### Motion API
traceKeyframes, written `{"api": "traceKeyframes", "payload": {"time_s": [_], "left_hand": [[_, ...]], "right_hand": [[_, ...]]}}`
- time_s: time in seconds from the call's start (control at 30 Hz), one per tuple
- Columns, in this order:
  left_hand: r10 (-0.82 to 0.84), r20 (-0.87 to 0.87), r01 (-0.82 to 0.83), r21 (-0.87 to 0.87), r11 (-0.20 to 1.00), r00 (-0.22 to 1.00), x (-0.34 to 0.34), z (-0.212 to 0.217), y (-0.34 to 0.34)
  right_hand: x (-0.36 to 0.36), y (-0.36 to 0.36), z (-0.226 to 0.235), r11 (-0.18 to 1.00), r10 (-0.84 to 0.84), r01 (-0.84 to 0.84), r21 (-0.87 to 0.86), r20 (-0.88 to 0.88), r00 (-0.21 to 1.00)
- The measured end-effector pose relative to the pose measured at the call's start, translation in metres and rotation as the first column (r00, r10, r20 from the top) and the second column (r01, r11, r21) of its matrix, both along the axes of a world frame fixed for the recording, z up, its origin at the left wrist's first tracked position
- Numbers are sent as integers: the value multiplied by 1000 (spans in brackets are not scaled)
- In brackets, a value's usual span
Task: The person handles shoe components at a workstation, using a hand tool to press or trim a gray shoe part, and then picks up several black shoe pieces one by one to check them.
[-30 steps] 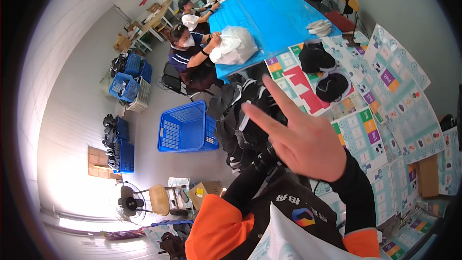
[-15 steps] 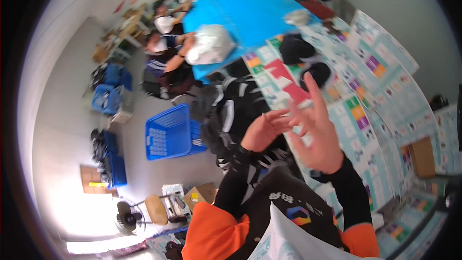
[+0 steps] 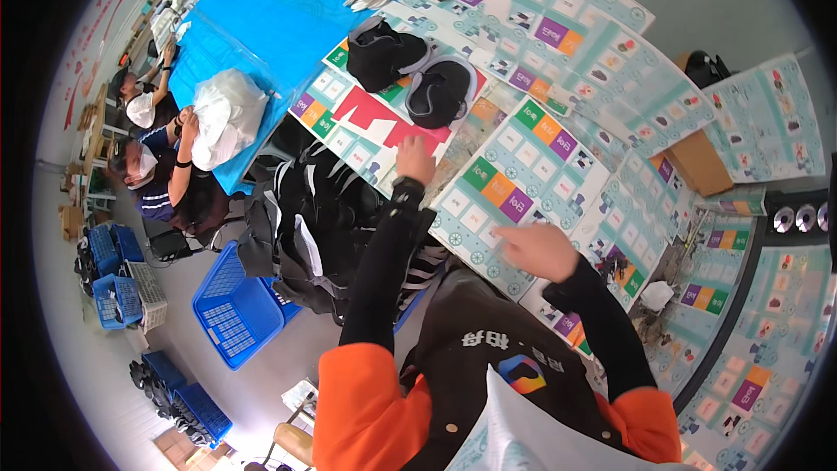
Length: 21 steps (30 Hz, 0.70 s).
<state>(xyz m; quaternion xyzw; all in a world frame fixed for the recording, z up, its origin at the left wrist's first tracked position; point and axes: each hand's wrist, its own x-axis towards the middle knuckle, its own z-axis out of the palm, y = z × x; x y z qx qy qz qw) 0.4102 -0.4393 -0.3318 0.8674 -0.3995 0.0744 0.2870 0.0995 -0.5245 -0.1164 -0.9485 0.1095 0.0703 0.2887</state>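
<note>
My left hand (image 3: 416, 159) is at the near edge of the printed sheets, by a red cut-out piece (image 3: 384, 131); its fingers point away from me and their tips are hard to make out. Further right, my right hand (image 3: 542, 251) hovers over a printed sheet (image 3: 514, 174) with its index finger stretched leftward, slightly blurred, holding nothing visible. Beyond my left hand lie two rounded black fabric pieces, one (image 3: 384, 54) farther back and one (image 3: 438, 94) showing a grey lining. Whether they are caps or shoe uppers is unclear.
A heap of black and white fabric pieces (image 3: 305, 227) lies left of my left arm. Blue crates stand on the floor, one (image 3: 228, 305) nearby. At the blue-covered table (image 3: 288, 9), two people sit by a white plastic bag (image 3: 228, 113). A cardboard box (image 3: 697, 164) stands at right.
My hands, close together in the air before, are now apart: the left at the sheets' edge, the right lower over the sheets. The view has swung rightward.
</note>
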Motion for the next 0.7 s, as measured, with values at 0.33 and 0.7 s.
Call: {"api": "traceKeyframes", "payload": {"time_s": [0.33, 0.7], "left_hand": [[-84, 369, -55, 349, 935, 926, 77, -15, -94], [-370, -266, 395, 47, 917, 890, -67, 209, -60]], "right_hand": [[-142, -21, -39, 772, -475, 590, 239, -400, 784], [-26, -4, 28, 947, -225, 295, -124, 400, 889]]}}
